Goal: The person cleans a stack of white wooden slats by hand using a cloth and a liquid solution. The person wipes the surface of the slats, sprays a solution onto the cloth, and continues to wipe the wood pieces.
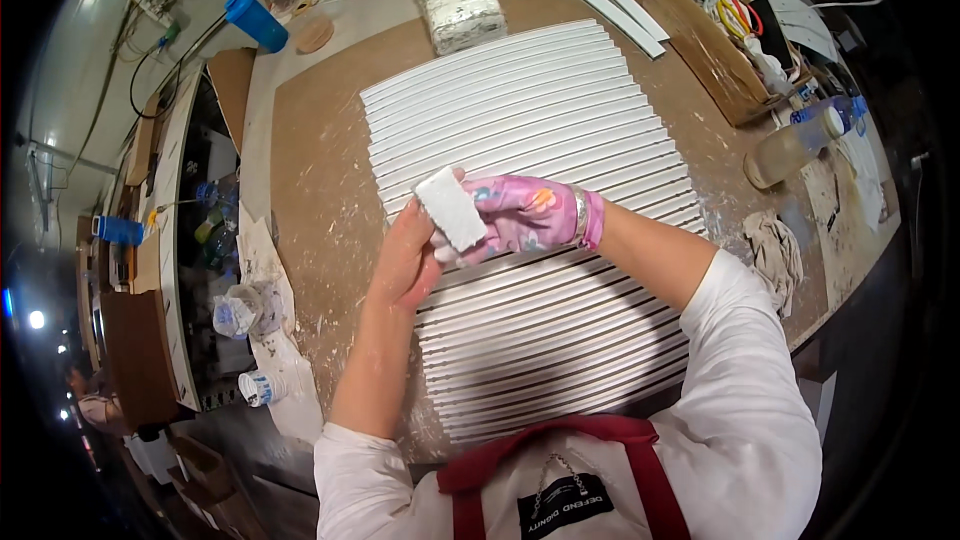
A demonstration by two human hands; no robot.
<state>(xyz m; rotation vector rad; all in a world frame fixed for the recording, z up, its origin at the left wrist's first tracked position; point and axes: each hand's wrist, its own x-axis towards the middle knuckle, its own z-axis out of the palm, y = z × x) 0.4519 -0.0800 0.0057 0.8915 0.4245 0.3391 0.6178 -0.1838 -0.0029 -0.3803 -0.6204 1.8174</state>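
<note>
paint-flecked brown board covers your desk [320, 170], and a row of narrow white slats [530, 130] lies across it, smooth and evenly ribbed. your gloved right hand [520, 215] grips a small white sanding block [450, 208], chalky and rectangular, just above the slats; your bare left hand [405, 260] pinches its lower end. you seem to be readying the block; next it needs flat, even contact along one slat.

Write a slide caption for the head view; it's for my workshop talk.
Bare left hand and gloved right hand hold a white block above white slats.
</note>
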